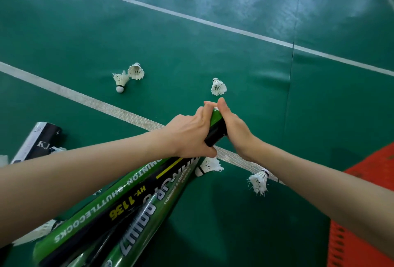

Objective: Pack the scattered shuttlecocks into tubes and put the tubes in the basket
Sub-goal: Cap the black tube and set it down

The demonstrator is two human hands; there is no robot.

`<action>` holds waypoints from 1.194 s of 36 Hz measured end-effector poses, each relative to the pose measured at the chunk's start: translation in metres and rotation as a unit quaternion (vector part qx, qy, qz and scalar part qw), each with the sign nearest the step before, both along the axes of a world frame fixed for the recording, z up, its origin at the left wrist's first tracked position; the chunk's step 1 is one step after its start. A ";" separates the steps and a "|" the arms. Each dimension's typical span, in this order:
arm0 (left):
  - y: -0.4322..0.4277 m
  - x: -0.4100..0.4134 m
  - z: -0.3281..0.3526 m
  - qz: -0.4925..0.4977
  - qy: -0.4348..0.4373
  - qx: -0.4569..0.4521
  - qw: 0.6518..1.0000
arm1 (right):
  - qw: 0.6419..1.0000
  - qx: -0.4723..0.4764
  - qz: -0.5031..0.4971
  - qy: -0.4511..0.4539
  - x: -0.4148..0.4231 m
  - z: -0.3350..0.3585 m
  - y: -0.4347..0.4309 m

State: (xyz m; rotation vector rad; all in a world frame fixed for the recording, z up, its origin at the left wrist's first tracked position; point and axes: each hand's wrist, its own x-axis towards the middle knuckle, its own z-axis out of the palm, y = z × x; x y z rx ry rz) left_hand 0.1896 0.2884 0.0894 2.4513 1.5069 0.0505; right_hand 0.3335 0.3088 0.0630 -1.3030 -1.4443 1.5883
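Left hand (187, 136) curls round green tube (216, 127) near its mouth, above the court line (128, 115); right hand (233, 130) grips the same end, seemingly pressing a shuttlecock (216, 108) in, view blocked. Hold tube steady — push straight

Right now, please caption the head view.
Left hand and right hand grip a green tube amid scattered shuttlecocks.
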 end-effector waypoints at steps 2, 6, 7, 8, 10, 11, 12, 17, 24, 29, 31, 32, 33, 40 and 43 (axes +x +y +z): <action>-0.004 0.002 -0.001 0.003 0.028 0.021 0.999 | 0.998 -0.051 -0.016 0.022 0.002 -0.008 0.002; -0.017 0.013 -0.012 0.013 0.069 0.029 0.997 | 0.993 -0.116 -0.019 0.010 0.002 -0.017 -0.003; -0.017 0.014 -0.015 0.018 0.058 0.031 0.998 | 0.992 -0.122 -0.026 0.005 0.002 -0.016 -0.002; -0.017 0.014 -0.015 0.023 0.042 0.036 0.998 | 0.992 -0.120 -0.038 -0.001 0.001 -0.013 0.000; -0.011 0.015 -0.015 0.034 0.012 0.056 0.998 | 0.993 -0.076 -0.079 -0.033 0.001 -0.006 0.007; -0.007 0.017 -0.013 0.039 0.004 0.064 0.997 | 0.992 -0.044 -0.098 -0.059 0.001 -0.003 0.013; -0.004 0.019 -0.012 0.047 -0.009 0.063 0.997 | 0.990 -0.016 -0.113 -0.083 0.002 0.000 0.018; 0.010 0.033 -0.010 0.117 -0.138 -0.056 0.982 | 0.979 -0.013 -0.150 -0.141 0.017 0.005 0.044; -0.004 0.017 -0.029 0.196 -0.273 -0.303 0.892 | 0.981 -0.073 -0.150 -0.098 0.053 0.013 0.064; -0.003 0.008 -0.032 0.193 -0.249 -0.232 0.920 | 0.987 -0.010 -0.063 -0.150 0.046 0.009 0.060; -0.004 0.009 -0.030 0.187 -0.197 -0.185 0.944 | 0.985 -0.001 -0.064 -0.161 0.044 0.009 0.061; -0.005 0.011 -0.029 0.185 -0.171 -0.158 0.955 | 0.985 -0.004 -0.066 -0.156 0.043 0.010 0.063; -0.005 0.013 -0.029 0.184 -0.151 -0.135 0.962 | 0.987 -0.010 -0.067 -0.147 0.043 0.013 0.065; -0.013 0.038 -0.039 0.219 -0.209 -0.267 0.915 | 0.970 -0.048 -0.121 -0.205 0.041 0.001 0.068; -0.022 0.059 -0.053 0.235 -0.238 -0.381 0.862 | 0.956 -0.063 -0.137 -0.252 0.052 -0.032 0.061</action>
